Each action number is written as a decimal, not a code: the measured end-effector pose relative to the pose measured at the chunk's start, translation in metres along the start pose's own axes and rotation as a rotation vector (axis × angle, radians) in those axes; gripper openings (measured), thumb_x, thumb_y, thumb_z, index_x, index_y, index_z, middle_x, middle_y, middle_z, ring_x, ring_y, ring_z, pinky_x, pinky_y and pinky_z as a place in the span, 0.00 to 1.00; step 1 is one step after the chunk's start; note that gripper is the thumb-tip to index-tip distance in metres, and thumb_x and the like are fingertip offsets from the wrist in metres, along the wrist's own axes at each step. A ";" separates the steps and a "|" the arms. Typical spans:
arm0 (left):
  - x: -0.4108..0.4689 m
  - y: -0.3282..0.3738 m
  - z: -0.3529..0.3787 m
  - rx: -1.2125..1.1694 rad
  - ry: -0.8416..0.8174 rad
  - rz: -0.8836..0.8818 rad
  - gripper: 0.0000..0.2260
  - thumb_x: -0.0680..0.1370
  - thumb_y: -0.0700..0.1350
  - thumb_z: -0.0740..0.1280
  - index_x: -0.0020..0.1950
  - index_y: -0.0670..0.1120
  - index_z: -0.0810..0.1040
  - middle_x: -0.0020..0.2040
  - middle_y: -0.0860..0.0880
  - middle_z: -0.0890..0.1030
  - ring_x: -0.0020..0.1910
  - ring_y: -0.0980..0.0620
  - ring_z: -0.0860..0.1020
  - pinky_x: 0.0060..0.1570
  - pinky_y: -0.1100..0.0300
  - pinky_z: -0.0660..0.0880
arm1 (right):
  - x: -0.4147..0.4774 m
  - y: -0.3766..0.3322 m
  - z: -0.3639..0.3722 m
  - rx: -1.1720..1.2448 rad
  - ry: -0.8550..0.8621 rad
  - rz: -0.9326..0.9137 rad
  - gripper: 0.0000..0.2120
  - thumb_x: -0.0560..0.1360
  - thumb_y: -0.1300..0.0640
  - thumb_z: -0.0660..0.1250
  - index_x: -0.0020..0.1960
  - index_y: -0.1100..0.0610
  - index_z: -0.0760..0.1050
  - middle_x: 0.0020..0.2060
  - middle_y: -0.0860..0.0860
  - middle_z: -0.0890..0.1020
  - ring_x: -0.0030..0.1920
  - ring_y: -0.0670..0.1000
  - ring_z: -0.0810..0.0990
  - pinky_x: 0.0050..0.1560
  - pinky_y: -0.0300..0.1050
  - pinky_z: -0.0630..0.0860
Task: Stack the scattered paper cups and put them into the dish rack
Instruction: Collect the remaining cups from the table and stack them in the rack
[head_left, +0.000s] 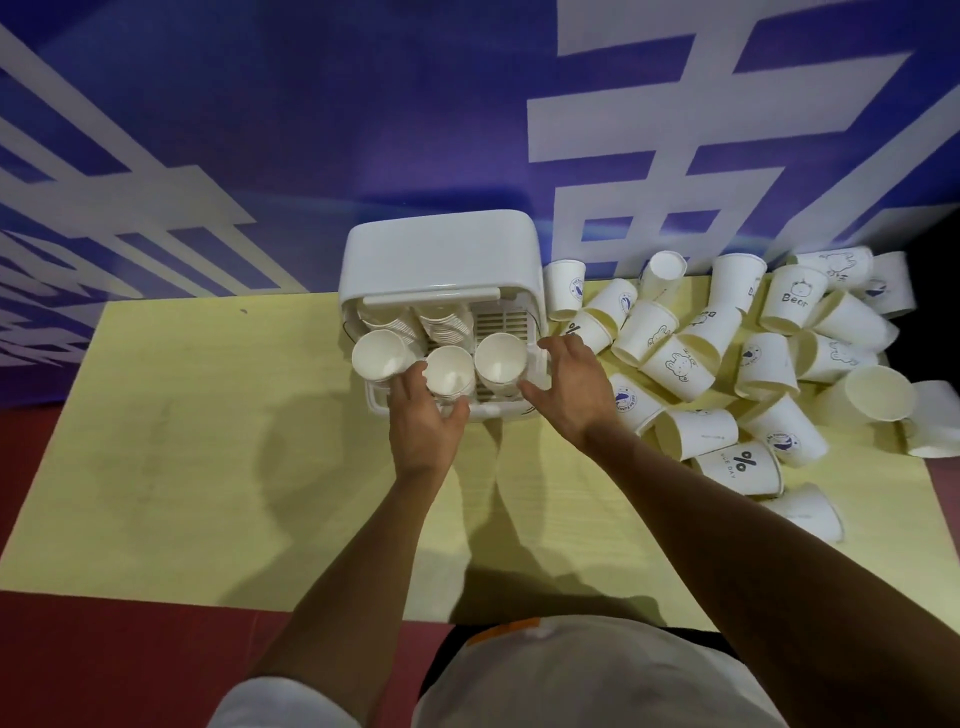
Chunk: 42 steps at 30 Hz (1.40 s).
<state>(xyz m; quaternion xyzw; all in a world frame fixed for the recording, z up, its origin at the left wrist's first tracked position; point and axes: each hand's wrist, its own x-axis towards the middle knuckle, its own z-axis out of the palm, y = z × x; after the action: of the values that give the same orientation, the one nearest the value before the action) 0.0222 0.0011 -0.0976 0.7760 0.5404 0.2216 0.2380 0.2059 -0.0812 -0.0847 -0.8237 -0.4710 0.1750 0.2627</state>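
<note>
A white dish rack (441, 260) with its lid raised stands at the back of the yellow table. Three stacks of white paper cups stand in its front row: left (378, 356), middle (451, 370) and right (500, 357). More stacks lie behind them. My left hand (423, 421) grips the base of the middle stack with curled fingers and thumb. My right hand (569, 387) has its fingers spread at the rack's front right corner, beside the right stack. A heap of loose printed paper cups (727, 358) lies right of the rack.
The yellow table (208, 441) ends at a red floor in front and to the left. A blue wall with white lettering rises right behind the rack. Loose cups reach the table's right edge. My white shirt fills the bottom of the view.
</note>
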 end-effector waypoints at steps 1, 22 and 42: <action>-0.001 0.005 0.003 0.000 0.021 0.008 0.27 0.70 0.45 0.76 0.66 0.39 0.72 0.60 0.41 0.74 0.56 0.42 0.76 0.52 0.49 0.78 | -0.003 0.006 -0.006 -0.025 0.002 0.006 0.27 0.73 0.48 0.71 0.67 0.59 0.71 0.59 0.57 0.75 0.59 0.59 0.74 0.60 0.54 0.73; -0.039 0.103 0.091 0.281 -0.774 0.375 0.30 0.73 0.41 0.69 0.74 0.50 0.67 0.73 0.50 0.68 0.69 0.43 0.68 0.69 0.54 0.63 | -0.095 0.135 -0.065 -0.382 -0.146 0.231 0.31 0.69 0.58 0.69 0.71 0.57 0.67 0.70 0.58 0.70 0.67 0.61 0.68 0.62 0.54 0.67; -0.029 0.134 0.143 0.567 -0.674 0.560 0.32 0.71 0.36 0.70 0.72 0.53 0.66 0.76 0.48 0.62 0.74 0.44 0.58 0.65 0.50 0.63 | -0.086 0.177 -0.043 -0.361 -0.096 0.028 0.29 0.62 0.64 0.71 0.64 0.57 0.74 0.58 0.56 0.78 0.60 0.62 0.74 0.56 0.57 0.70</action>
<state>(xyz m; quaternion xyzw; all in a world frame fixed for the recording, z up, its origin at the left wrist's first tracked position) 0.1975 -0.0851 -0.1312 0.9530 0.2445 -0.1402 0.1111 0.3081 -0.2413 -0.1526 -0.8546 -0.4953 0.1305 0.0853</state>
